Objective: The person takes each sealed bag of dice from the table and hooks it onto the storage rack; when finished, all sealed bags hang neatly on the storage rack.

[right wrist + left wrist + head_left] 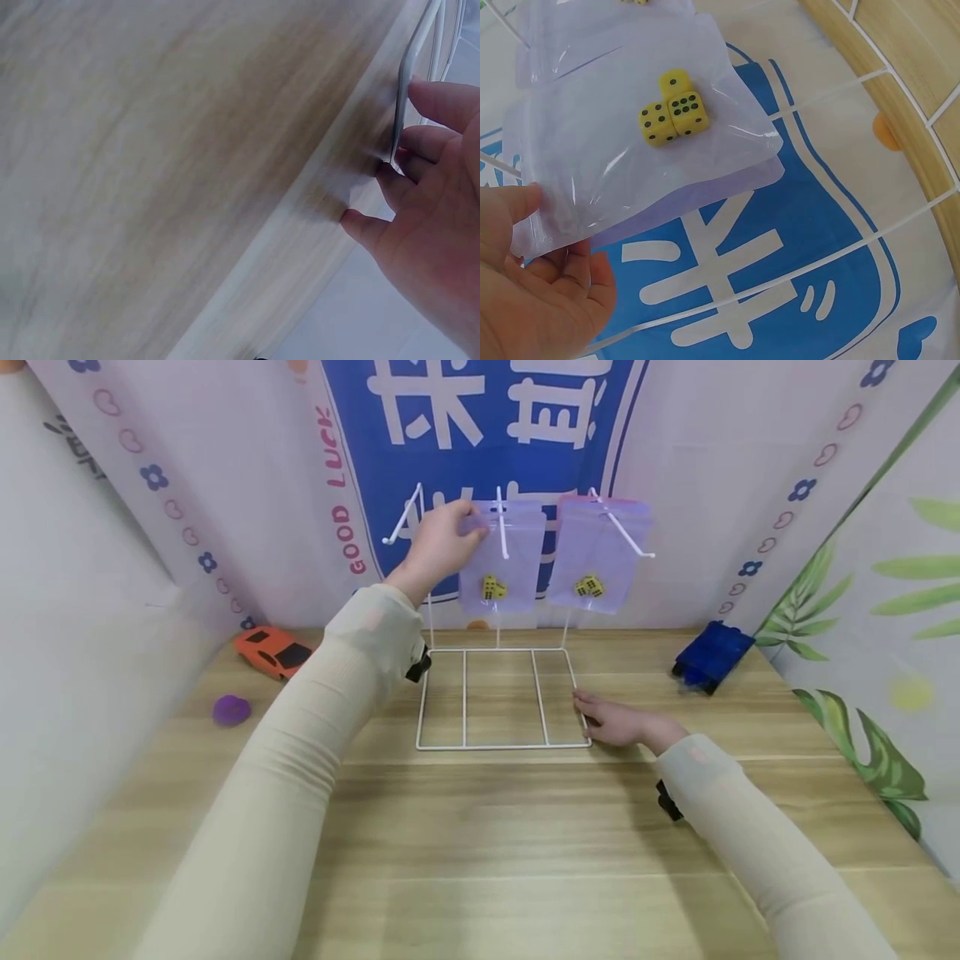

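A white wire display rack (pixel 504 747) with three hooks stands on the table. On its middle hook hangs a translucent purple zip bag (pixel 517 547) holding yellow dice (pixel 673 112). My left hand (pixel 442 543) pinches this bag near its upper left corner, thumb in front and fingers behind, as the left wrist view shows. Another such bag (pixel 600 547), also with dice, hangs on the right hook; the left hook (pixel 403 517) carries nothing. Down at the base's right side, my right hand (pixel 622 722) grips the wire (pixel 405 82) between thumb and fingers.
An orange toy car (pixel 273 652) and a small purple object (pixel 231 710) lie on the left of the wooden table (pixel 495 843). A dark blue toy vehicle (pixel 712 656) sits at the back right. Printed cloth (pixel 720 435) hangs behind the rack.
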A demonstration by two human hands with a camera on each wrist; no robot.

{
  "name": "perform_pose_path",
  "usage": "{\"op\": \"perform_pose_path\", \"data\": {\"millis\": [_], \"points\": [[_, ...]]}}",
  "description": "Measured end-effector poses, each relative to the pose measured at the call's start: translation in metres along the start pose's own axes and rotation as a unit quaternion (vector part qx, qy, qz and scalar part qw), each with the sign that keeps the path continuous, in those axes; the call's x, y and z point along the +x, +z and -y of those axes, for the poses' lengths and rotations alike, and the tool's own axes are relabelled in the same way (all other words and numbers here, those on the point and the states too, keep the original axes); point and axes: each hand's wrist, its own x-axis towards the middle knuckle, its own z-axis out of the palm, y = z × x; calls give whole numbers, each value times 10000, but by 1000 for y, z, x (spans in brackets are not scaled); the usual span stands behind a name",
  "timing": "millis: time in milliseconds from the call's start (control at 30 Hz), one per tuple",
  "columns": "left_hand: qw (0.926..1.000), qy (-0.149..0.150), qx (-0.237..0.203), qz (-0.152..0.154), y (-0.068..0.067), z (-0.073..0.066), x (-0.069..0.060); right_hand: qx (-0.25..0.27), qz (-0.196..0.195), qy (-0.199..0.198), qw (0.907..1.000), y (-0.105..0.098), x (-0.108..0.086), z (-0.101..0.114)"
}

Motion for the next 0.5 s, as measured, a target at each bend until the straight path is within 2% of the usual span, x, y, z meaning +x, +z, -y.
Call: {"op": "perform_pose_path", "data": {"millis": [200, 500], "points": [[10000, -88, 1, -12, 1, 6, 2, 66, -7, 39, 10000, 4, 2, 1], [9996, -65, -253, -141, 0, 14, -3, 64, -33, -27, 10000, 4, 4, 2]]}}
